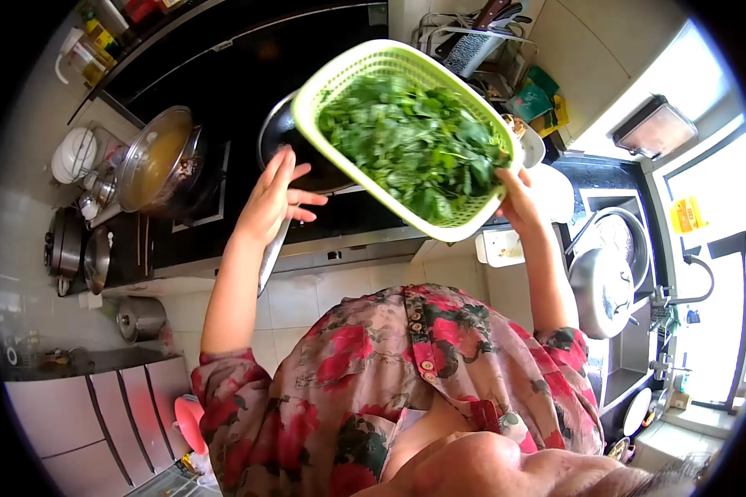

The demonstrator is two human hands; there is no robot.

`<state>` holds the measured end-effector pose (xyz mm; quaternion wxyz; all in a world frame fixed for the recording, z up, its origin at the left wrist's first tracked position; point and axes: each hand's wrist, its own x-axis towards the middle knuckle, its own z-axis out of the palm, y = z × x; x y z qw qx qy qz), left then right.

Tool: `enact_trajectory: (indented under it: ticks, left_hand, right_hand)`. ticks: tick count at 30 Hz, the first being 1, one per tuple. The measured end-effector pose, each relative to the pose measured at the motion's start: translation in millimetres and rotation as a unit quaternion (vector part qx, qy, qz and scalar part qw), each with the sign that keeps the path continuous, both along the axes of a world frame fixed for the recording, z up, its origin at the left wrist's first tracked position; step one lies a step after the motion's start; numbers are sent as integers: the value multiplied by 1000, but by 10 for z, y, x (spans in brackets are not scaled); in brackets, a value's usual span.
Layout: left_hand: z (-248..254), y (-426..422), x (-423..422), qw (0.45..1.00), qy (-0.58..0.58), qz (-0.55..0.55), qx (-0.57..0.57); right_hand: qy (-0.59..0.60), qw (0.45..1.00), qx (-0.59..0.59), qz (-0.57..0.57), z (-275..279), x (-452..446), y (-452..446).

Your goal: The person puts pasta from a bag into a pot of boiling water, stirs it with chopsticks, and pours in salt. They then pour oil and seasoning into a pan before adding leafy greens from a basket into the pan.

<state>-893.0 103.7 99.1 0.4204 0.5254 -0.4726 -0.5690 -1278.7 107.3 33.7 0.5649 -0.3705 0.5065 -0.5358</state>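
Observation:
A light green plastic basket (340, 157) full of leafy greens (414, 141) is held up over the stove, tilted towards the left. My right hand (518, 199) grips its right end by the rim. Close to the basket's left side, my left hand (278, 195) has its fingers spread and holds nothing. Behind that hand sits a dark wok (286, 137), partly covered by the basket. The wok's handle (272, 257) points down towards me, beside my left wrist.
A steel pot with a glass lid (153, 161) stands on the left burner. Knives (477, 41) are in a rack at the back. On the right, a large steel pan (601, 290) rests at the sink (626, 364). A white tray (501, 248) lies near my right forearm.

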Motion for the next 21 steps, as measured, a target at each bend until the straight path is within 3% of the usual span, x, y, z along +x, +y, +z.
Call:
enact_trajectory:
  ticks: [2,4,6,7,9,10,12,13,14,15,16,18,21]
  left_hand:
    - [-39,-292,209,989,124,-70,49]
    - [146,-293,107,978,188,85,42]
    - [75,-473,496,976,152,151,41]
    - [64,-543,757,987,101,121,36]
    - [343,-439,682,986,62,154,-10]
    - [416,-399,637,984,44,166,-39]
    - [394,-570,707,972,11,230,-38]
    - [407,-580,690,972,6,225,-59]
    - [441,-588,611,972,0,219,-84]
    - [491,-600,542,969,-20,230,-82]
    - [436,-688,598,970,-20,228,-77]
    - [494,-719,472,956,-75,258,-115]
    - [437,-805,460,933,-130,298,-156]
  right_hand:
    - [-6,1000,-2,30,270,373,-125]
    - [-1,994,-26,104,416,710,-334]
    - [16,984,-47,173,439,958,-684]
    - [141,977,-98,127,458,1016,-856]
    - [359,889,-285,-10,574,1189,-1134]
    - [441,792,-410,-96,691,1306,-1219]
    - [489,736,-461,85,990,1824,-1227]
    - [527,722,-425,143,955,2115,-1255]
    - [562,727,-340,198,997,2378,-1261]
    - [513,761,-296,264,975,2598,-1445]
    - [486,787,-277,259,849,2835,-1648]
    - [571,750,-235,239,867,3117,-1706]
    - [518,786,-280,189,621,3280,-1838]
